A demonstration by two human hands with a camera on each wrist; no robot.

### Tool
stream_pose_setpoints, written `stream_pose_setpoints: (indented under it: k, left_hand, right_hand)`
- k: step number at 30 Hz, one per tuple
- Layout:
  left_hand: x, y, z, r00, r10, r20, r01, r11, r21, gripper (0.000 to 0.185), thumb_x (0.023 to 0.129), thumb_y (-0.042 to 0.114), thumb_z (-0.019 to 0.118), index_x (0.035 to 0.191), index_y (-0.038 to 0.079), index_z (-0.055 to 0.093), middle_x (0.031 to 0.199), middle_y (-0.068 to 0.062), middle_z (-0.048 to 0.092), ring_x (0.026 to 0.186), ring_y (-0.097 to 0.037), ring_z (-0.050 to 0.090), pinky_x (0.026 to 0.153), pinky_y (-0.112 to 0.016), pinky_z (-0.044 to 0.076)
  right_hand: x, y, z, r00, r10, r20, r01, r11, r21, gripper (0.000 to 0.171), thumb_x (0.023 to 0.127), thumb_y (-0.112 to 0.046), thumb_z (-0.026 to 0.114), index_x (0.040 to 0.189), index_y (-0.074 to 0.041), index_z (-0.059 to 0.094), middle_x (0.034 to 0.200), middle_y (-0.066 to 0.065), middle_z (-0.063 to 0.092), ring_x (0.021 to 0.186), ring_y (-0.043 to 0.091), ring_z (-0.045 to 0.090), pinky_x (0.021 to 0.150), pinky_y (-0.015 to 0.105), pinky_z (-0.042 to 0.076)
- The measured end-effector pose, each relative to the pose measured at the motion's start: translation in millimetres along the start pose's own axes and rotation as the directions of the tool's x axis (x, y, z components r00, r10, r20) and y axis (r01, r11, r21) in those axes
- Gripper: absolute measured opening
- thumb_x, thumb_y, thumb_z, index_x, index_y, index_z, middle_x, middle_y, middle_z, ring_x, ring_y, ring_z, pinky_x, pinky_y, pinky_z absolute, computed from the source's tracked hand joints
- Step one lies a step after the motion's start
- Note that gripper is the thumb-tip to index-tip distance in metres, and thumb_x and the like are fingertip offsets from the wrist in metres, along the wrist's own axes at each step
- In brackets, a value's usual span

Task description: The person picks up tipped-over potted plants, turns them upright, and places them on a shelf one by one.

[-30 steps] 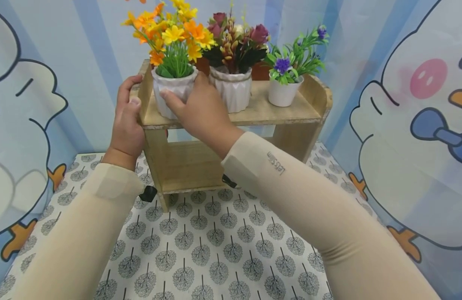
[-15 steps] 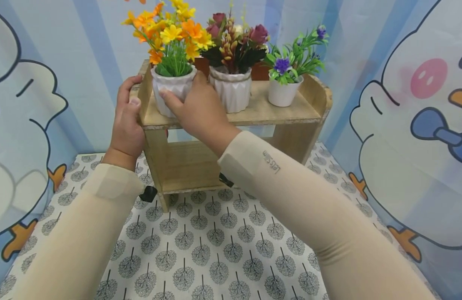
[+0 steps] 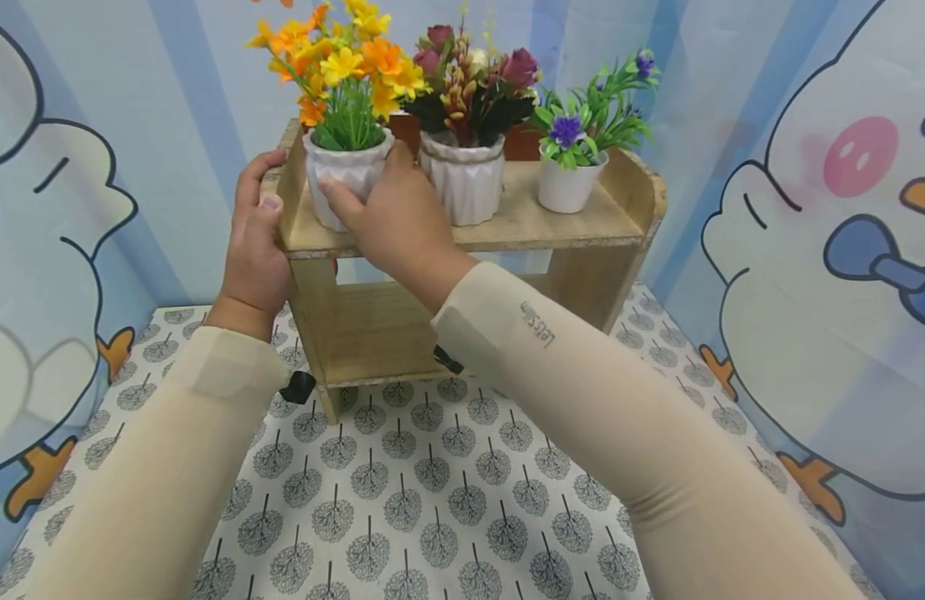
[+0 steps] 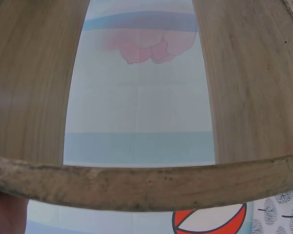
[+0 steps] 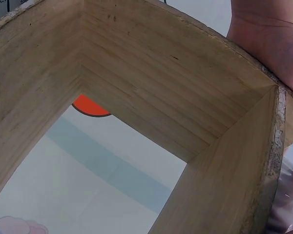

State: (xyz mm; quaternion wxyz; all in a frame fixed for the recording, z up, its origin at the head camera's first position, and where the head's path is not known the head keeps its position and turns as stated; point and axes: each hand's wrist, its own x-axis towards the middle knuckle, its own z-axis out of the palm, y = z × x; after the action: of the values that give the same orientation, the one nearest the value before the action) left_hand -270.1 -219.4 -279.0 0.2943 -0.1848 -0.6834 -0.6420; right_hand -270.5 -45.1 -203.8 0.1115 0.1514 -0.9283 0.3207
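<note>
My right hand [image 3: 406, 221] grips a white ribbed flowerpot [image 3: 361, 167] of yellow and orange artificial flowers [image 3: 346, 71], thumb across its front. The pot stands at the left end of a small wooden shelf's top [image 3: 518, 225]. My left hand [image 3: 252, 242] holds the shelf's left side panel, fingers over its upper edge. In the right wrist view, the left hand [image 5: 268, 36] is at the panel and part of the pot [image 5: 285, 202] shows at lower right. Mostly wooden boards [image 4: 136, 187] fill the left wrist view, with a bit of left hand [image 4: 7, 214] at lower left.
Beside the gripped pot stand a white pot [image 3: 466, 187] of dark red roses and a smaller white pot [image 3: 567, 183] with purple flowers. The shelf rests on a tree-patterned cloth [image 3: 432, 500]. Cartoon-printed curtains [image 3: 792, 208] enclose the sides and back.
The right hand and the yellow-flowered pot have shifted slightly back on the shelf, and the right forearm a little to the left. The left hand stays at the side panel.
</note>
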Motion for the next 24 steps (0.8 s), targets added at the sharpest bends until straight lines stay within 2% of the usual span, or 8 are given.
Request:
stream_pose_setpoints:
  k: [9, 14, 24]
  left_hand:
    - [-0.2, -0.4, -1.0, 1.0, 0.0, 0.0, 0.0, 1.0, -0.023, 0.052, 0.104, 0.023, 0.033, 0.154, 0.021, 0.046, 0.116, -0.009, 0.054, 0.076, -0.011, 0.056, 0.074, -0.024, 0.047]
    - [-0.5, 0.2, -0.2, 1.0, -0.001, -0.001, 0.001, 1.0, -0.009, 0.052, 0.104, 0.024, 0.033, 0.154, 0.021, 0.046, 0.122, -0.009, 0.053, 0.078, -0.012, 0.056, 0.075, -0.024, 0.047]
    - [-0.5, -0.2, -0.4, 1.0, -0.013, 0.003, 0.013, 0.999, -0.041, 0.049, 0.105, 0.024, 0.034, 0.153, 0.024, 0.047, 0.106, -0.009, 0.056, 0.069, -0.009, 0.056, 0.07, -0.023, 0.048]
  right_hand:
    - [0.8, -1.5, 1.6, 1.0, 0.016, -0.002, -0.016, 1.0, -0.006, 0.095, 0.1, -0.067, 0.054, 0.163, -0.004, 0.024, 0.144, 0.012, 0.06, 0.125, 0.02, 0.063, 0.098, 0.037, 0.053]
    - [1.0, -1.9, 2.1, 0.999, 0.033, 0.0, -0.033, 0.999, -0.009, 0.096, 0.099, -0.068, 0.054, 0.164, -0.005, 0.022, 0.143, 0.01, 0.06, 0.123, 0.019, 0.063, 0.096, 0.037, 0.053]
    - [1.1, -2.1, 2.7, 0.999, 0.033, 0.01, -0.033, 0.999, -0.018, 0.097, 0.1, -0.068, 0.053, 0.164, -0.005, 0.021, 0.14, 0.01, 0.062, 0.119, 0.018, 0.065, 0.093, 0.036, 0.054]
